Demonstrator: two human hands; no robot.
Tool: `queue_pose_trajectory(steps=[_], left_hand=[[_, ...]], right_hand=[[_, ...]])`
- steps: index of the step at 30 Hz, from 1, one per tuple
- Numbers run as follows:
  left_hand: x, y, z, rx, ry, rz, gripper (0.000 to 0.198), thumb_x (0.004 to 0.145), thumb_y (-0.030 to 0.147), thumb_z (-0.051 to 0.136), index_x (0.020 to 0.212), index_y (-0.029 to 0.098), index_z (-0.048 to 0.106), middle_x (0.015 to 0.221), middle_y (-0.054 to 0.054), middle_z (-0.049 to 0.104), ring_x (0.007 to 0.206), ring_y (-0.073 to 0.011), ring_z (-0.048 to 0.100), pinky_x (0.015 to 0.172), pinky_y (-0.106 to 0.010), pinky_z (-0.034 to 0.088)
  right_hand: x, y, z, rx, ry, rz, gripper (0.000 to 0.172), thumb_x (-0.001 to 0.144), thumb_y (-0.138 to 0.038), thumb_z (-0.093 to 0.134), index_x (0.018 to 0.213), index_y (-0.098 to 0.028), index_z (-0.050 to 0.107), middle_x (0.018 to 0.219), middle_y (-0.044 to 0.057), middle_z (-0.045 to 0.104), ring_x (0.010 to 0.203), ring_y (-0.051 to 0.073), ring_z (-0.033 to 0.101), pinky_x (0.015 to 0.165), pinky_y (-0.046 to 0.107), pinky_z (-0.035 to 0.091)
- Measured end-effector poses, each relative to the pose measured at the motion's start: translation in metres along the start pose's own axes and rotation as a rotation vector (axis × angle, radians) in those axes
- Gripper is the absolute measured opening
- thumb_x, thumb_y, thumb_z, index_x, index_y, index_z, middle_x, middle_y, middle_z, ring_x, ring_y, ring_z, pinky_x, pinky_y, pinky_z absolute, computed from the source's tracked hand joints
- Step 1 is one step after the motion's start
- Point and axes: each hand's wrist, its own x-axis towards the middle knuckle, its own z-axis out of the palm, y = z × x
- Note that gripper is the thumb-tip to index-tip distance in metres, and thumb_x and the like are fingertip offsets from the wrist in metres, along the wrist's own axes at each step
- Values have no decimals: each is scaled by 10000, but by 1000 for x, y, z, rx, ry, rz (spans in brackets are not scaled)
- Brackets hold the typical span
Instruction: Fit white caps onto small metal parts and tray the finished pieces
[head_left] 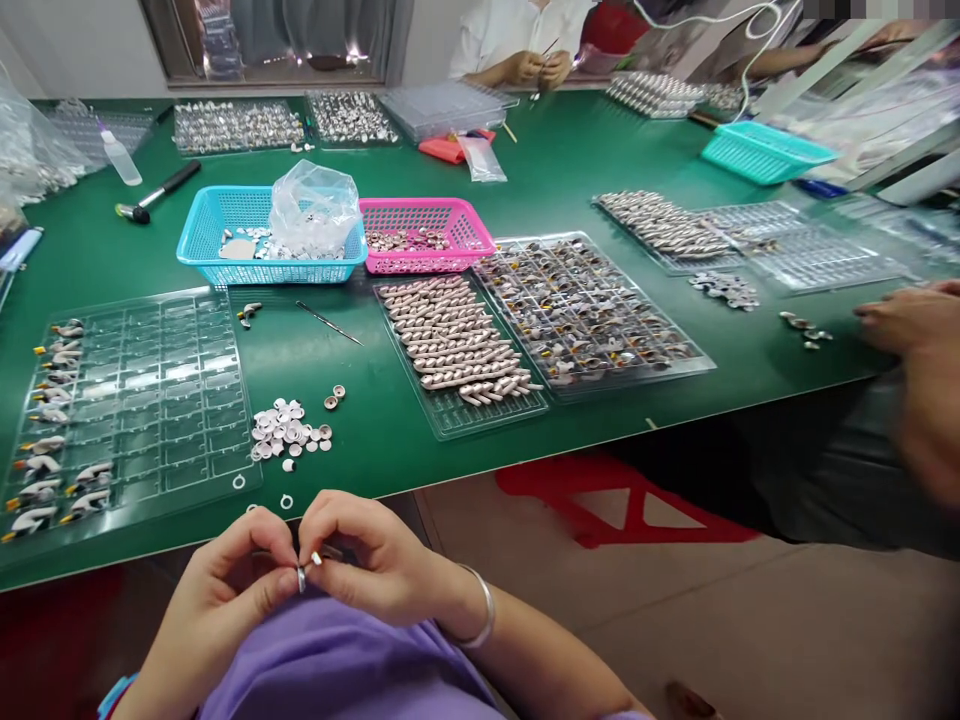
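Note:
My left hand (pixel 229 585) and my right hand (pixel 367 555) meet over my lap, just below the green table's front edge (pixel 525 455). Both are closed in a pinch around a small silver ring-like part (pixel 301 578); my right hand also seems to hold a thin tool. A silver bracelet circles my right wrist. Right above my hands lies a pile of small white round caps (pixel 289 432). Left of the pile is a clear compartment tray (pixel 135 400) with finished pieces along its left side.
A tray of beige curved parts (pixel 454 345) and a tray of mixed small parts (pixel 592 310) sit mid-table. Blue basket (pixel 217 235) with a plastic bag, pink basket (pixel 427 235), tweezers (pixel 330 323). Another person's hand (pixel 911 320) at right; a person at the far side works too.

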Motion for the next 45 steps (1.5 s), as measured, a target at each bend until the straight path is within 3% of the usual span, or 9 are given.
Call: queue_pose_trajectory(steps=[6,11,23,27,30,33,37,40,45], left_hand=[[-2,1,-2,92,-89,60,129,854,314,692,788,236,613,801,19,546,756,-128,539,701,-209,457],[-5,2,-2,226,-108,242,106,889,197,630,795,244,614,794,17,538,734,-124,538,665,-206,456],[-16,-8,7,645,58,647,342,836,-32,499,973,272,578,877,-5,547,763,-138,582,665,-235,510],[-18,-9,8,597,69,645,351,840,-36,465,983,273,552,864,-5,554,760,-140,580,655,-234,505],[-19,-6,2,564,-3,560,262,871,18,472,933,263,542,826,-1,571,733,-140,589,647,-228,502],[-12,-4,-12,738,-73,429,196,903,95,496,918,262,599,845,0,638,749,-138,622,663,-216,492],[16,-7,-26,1090,129,508,171,911,191,545,975,258,689,912,-16,708,837,-182,648,751,-283,467],[44,-9,-23,1275,280,552,139,896,288,599,923,211,711,875,-55,699,817,-238,627,747,-360,432],[70,-9,-17,1477,294,471,148,883,313,616,840,194,692,820,-66,635,775,-256,591,664,-356,389]], right_hand=[[1,1,-3,33,-58,-84,74,886,-214,601,828,-174,579,771,37,585,696,123,533,651,240,471],[0,1,-5,-5,-85,-143,42,876,-181,591,839,-162,596,792,42,576,688,109,537,639,217,481],[0,-4,-4,-96,-48,-231,71,826,-149,541,851,-214,554,763,39,585,674,133,575,589,223,508],[-1,-5,-3,-127,-7,-268,89,825,-137,549,866,-216,546,746,33,580,686,139,579,586,224,501],[-3,-5,-7,-112,137,-247,124,823,-102,570,862,-216,545,745,19,569,682,134,547,602,234,476],[-5,-3,-16,-119,286,-145,94,859,-120,572,858,-209,544,776,17,549,681,129,517,600,244,444],[-5,4,-23,-108,359,-34,56,888,-180,574,845,-196,542,791,19,537,682,126,504,590,247,423],[-3,8,-22,-122,348,16,61,884,-202,580,836,-191,544,789,17,538,666,120,491,576,242,411],[-4,11,-23,-185,319,83,54,867,-194,574,817,-189,554,771,7,538,654,114,486,589,235,418]])
